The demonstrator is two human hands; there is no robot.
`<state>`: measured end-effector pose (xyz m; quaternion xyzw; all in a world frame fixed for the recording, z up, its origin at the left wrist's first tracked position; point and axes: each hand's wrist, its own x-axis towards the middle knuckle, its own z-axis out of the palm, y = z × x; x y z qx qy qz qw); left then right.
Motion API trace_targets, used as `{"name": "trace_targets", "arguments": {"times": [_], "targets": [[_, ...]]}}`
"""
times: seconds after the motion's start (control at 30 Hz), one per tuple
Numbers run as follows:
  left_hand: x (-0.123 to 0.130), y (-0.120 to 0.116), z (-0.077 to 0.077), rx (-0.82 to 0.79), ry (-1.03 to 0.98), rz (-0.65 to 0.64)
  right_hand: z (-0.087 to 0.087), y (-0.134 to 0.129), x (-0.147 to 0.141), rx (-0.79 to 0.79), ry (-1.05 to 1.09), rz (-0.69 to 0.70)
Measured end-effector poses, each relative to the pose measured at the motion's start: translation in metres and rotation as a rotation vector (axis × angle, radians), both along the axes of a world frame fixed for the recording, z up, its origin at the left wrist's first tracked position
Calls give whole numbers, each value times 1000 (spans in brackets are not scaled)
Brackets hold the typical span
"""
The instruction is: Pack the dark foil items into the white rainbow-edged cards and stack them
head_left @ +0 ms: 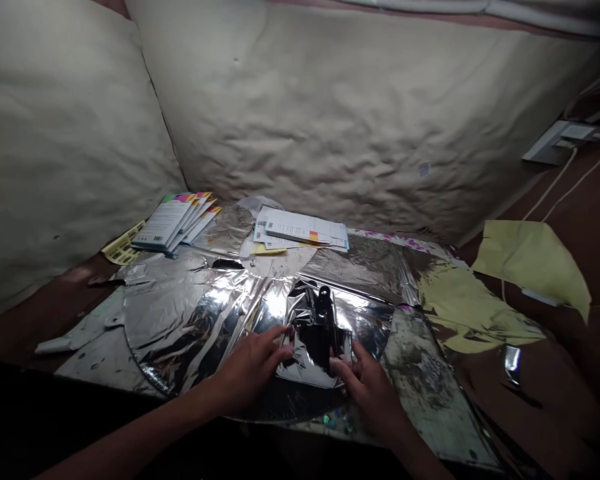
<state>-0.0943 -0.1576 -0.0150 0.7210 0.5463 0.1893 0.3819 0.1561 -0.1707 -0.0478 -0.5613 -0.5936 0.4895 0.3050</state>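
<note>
A small, mirror-bright silver foil sheet (313,350) is held between both hands near the front of the table. My left hand (253,363) pinches its left edge between thumb and fingers. On the opposite side, my right hand (373,387) grips the right edge, thumb on top and fingers behind. The foil's face reflects dark shapes, and I cannot tell whether it is one layer or folded. Under it lies a larger, wrinkled silver foil covering (180,320) with a rounded front edge.
Printed card packs (167,223) lean fanned out at the back left. More white printed cards (300,230) lie at the back middle. Yellow paper (473,307) covers the right side, near a foil scrap (513,363). A power socket (560,141) with cables hangs on the right wall.
</note>
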Motion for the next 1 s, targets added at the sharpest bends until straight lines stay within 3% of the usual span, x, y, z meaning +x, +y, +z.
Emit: {"name": "trace_targets", "arguments": {"times": [0.17,0.3,0.4,0.5,0.6,0.67,0.73,0.87,0.93,1.0], "targets": [[2,1,-16,26,15,43,1,5,-6,61,-162,-100],[3,-6,-29,342,152,26,1,-1,-5,117,-183,-72],[3,-12,-27,529,260,-260,-4,-21,4,210,-143,24],[0,-16,-15,467,302,-567,-13,-47,28,397,-344,93],[-4,-17,-5,388,286,-661,-16,-62,57,692,-596,249],[-7,-16,-1,347,249,-732,-15,-61,68,909,-714,388],[-8,-14,2,314,208,-806,-11,-55,68,1024,-793,511],[-6,-8,6,263,126,-846,-6,-42,54,907,-682,615],[0,-3,8,218,59,-755,-7,-38,50,791,-481,555],[8,5,8,132,-48,-587,-8,-33,48,590,-277,408]]}}
